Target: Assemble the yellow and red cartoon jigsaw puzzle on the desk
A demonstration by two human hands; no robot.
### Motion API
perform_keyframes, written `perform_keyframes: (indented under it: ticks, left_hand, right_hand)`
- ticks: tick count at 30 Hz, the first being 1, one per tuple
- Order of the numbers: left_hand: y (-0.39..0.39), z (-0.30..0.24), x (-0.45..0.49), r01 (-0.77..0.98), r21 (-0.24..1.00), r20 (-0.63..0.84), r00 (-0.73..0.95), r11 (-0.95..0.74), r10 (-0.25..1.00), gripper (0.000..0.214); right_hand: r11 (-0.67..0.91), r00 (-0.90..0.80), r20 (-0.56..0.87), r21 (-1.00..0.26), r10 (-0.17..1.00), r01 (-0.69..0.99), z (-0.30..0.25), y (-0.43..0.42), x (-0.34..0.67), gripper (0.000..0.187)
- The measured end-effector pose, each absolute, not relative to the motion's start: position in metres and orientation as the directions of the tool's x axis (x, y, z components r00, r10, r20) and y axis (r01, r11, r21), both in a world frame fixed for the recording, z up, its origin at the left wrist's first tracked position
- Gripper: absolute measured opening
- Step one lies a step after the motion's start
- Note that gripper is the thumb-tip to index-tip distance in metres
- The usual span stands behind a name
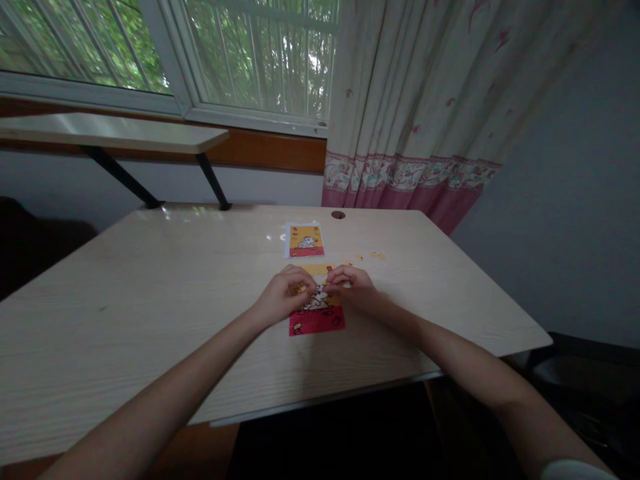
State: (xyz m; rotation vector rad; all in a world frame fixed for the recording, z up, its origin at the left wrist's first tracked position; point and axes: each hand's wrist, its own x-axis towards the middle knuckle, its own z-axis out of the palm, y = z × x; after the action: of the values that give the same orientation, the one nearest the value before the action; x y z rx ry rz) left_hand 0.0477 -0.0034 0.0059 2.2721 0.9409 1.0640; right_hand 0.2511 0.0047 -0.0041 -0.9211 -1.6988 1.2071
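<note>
A jigsaw puzzle (317,321), yellow above and red below with a white cartoon animal in its middle, lies on the table. My left hand (285,295) is over its left side, thumb and fingers closed in a pinch. From the other side my right hand (353,287) reaches in, its fingers also pinched together. The fingertips of both hands nearly meet above the white animal; whatever is between them is too small to make out. Both hands hide parts of the puzzle's upper half. Several loose yellow puzzle pieces (377,255) lie beyond my right hand.
Behind the puzzle lies a picture card (307,240) with the same design. The pale wooden table (165,313) has a round cable hole (339,215) at its back edge. A raised shelf (115,131) on black legs stands at the back left, and a curtain (410,133) hangs at the back right.
</note>
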Motion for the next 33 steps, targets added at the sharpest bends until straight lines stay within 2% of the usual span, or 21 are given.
perform_keyframes:
  ticks: [4, 8, 11, 15, 18, 22, 25, 28, 30, 33]
  left_hand:
    - [-0.002, 0.007, 0.046, 0.388, 0.681, 0.455, 0.440, -0.621, 0.774, 0.015]
    - [-0.001, 0.008, 0.045, 0.399, 0.706, 0.429, 0.417, -0.585, 0.802, 0.018]
    - [-0.002, 0.008, 0.044, 0.400, 0.718, 0.401, 0.431, -0.570, 0.808, 0.018]
    - [-0.001, 0.008, 0.044, 0.419, 0.706, 0.398, 0.433, -0.572, 0.809, 0.021]
    - [0.001, 0.009, 0.039, 0.495, 0.619, 0.427, 0.439, -0.610, 0.790, 0.023]
    - [0.008, 0.007, 0.026, 0.674, 0.381, 0.435, 0.473, -0.632, 0.766, 0.022]
    - [0.014, 0.002, 0.018, 0.764, 0.257, 0.394, 0.476, -0.592, 0.786, 0.026]
    - [0.017, -0.003, 0.013, 0.793, 0.199, 0.364, 0.486, -0.576, 0.794, 0.028]
    - [0.018, -0.005, 0.013, 0.796, 0.194, 0.364, 0.485, -0.574, 0.795, 0.028]
    - [0.017, -0.005, 0.013, 0.795, 0.202, 0.365, 0.481, -0.572, 0.797, 0.029]
  right_hand:
    - [0.459, -0.355, 0.369, -0.862, 0.859, 0.216, -0.004, 0.005, 0.255, 0.028]
    - [0.670, -0.387, 0.547, -0.624, 0.742, 0.402, -0.002, 0.006, 0.260, 0.018]
    - [0.731, -0.438, 0.587, -0.496, 0.680, 0.469, -0.002, 0.007, 0.263, 0.017]
    - [0.759, -0.475, 0.604, -0.403, 0.640, 0.511, -0.003, 0.008, 0.264, 0.020]
    - [0.744, -0.421, 0.643, -0.381, 0.640, 0.549, -0.002, 0.009, 0.268, 0.022]
    - [0.710, -0.323, 0.699, -0.369, 0.637, 0.600, 0.002, 0.009, 0.273, 0.023]
    - [0.714, -0.308, 0.714, -0.373, 0.629, 0.593, 0.004, 0.010, 0.275, 0.020]
    - [0.681, -0.349, 0.631, -0.417, 0.693, 0.602, 0.002, 0.013, 0.274, 0.014]
    - [0.645, -0.403, 0.522, -0.457, 0.752, 0.612, -0.001, 0.016, 0.273, 0.008]
    - [0.629, -0.494, 0.389, -0.503, 0.778, 0.593, -0.006, 0.019, 0.272, 0.005]
